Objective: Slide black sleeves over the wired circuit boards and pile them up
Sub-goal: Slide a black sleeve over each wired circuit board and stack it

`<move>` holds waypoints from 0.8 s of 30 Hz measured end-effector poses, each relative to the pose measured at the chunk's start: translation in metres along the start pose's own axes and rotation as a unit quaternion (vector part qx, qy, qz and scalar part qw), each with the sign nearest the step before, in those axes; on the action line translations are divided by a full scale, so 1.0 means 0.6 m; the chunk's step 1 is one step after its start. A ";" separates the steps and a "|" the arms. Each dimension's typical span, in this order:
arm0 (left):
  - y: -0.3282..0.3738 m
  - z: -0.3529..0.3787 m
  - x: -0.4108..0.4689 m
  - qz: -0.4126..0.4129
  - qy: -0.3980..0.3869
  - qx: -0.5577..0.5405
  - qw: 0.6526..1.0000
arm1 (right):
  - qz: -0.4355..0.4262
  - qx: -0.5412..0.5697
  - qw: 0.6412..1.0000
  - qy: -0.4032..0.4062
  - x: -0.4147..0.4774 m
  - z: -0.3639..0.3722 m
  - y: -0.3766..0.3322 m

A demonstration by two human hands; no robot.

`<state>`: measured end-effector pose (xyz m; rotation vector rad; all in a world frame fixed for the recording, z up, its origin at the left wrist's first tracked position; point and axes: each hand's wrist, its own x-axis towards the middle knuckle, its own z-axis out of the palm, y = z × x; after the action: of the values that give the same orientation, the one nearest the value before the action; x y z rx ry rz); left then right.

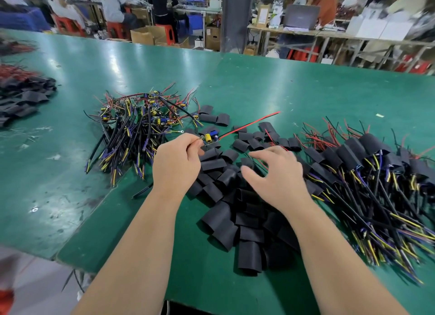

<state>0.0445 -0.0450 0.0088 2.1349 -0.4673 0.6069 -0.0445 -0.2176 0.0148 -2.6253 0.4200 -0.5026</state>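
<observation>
My left hand pinches a bare wired circuit board by its wires; its red and black leads stick out to the right. My right hand hovers with spread, relaxed fingers over the heap of loose black sleeves and holds nothing. A tangle of unsleeved boards with wires lies to the left. On the right lies the pile of sleeved boards, their wires fanned toward me.
The green table carries a second heap of black sleeves and red wires at the far left. Its front edge runs close to my arms. Beyond the table, people sit at benches among red stools and cardboard boxes.
</observation>
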 end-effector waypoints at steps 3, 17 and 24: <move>0.001 0.000 0.000 0.007 0.008 -0.006 1.000 | -0.076 -0.015 0.997 -0.029 -0.004 0.025 -0.023; -0.007 0.003 0.001 0.026 0.038 -0.038 0.998 | -0.172 -0.140 0.957 -0.187 0.072 0.046 -0.112; -0.007 0.001 0.000 0.023 0.028 -0.042 0.998 | -0.099 0.063 0.990 -0.075 0.060 0.027 -0.069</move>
<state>0.0467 -0.0434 0.0057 2.0260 -0.5044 0.6605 0.0026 -0.1892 0.0307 -2.5728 0.0766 -0.3763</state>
